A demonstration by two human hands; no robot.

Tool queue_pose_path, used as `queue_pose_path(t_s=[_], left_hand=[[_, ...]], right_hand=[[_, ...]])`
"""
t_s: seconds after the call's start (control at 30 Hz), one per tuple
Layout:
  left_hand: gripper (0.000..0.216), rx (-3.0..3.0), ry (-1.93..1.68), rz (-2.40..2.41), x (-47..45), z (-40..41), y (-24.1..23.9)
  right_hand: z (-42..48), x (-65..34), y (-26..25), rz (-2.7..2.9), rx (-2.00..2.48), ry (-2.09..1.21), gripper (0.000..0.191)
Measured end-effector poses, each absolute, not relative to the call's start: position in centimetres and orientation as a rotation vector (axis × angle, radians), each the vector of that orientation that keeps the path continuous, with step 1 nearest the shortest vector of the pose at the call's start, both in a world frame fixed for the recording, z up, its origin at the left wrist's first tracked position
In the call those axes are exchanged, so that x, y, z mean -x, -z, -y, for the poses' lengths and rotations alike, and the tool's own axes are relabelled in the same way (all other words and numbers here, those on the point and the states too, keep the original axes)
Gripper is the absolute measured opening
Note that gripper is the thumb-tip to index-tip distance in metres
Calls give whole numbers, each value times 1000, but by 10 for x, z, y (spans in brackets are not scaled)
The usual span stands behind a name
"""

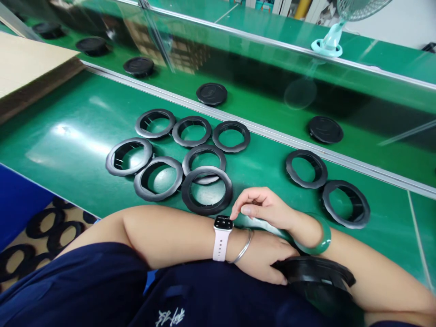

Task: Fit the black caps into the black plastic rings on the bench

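My left arm lies across the front of my body, a smartwatch (pixel 224 222) with a pale pink strap on its wrist beside a silver bangle (pixel 244 247). My left hand (pixel 262 259) grips a round black plastic ring part (pixel 316 272) by its edge, close to my torso; some fingers are hidden. Above that, my right hand (pixel 265 206) reaches back over with bent fingers, the index fingertip at the edge of the watch screen. It holds nothing. A green bangle (pixel 322 236) circles the right wrist. Nearest to the hands is a black ring (pixel 185 200) on the green table.
Several black rings (pixel 231 150) lie grouped left of centre; two more (pixel 345 204) lie right. Beyond a metal rail (pixel 272 136), black discs (pixel 211 94) sit in a row on a green strip. A cardboard box (pixel 34 63) stands left, a fan (pixel 327 45) behind.
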State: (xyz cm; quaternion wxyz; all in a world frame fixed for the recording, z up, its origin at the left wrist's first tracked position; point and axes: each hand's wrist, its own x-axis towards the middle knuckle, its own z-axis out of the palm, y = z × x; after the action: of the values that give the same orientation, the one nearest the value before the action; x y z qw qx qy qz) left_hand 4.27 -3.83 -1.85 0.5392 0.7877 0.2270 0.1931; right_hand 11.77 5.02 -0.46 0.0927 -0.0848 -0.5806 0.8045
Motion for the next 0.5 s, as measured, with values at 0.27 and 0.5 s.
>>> queue_pose_path(t_s=[0.27,0.5], left_hand=[[28,-1883,-446,-533,-42,38,18],[27,-1842,-466,-536,-42,39,19]], right_hand=[[-49,-118,4,1770,176,-2396,23],[-53,-115,8,1643,430,-2308,27]])
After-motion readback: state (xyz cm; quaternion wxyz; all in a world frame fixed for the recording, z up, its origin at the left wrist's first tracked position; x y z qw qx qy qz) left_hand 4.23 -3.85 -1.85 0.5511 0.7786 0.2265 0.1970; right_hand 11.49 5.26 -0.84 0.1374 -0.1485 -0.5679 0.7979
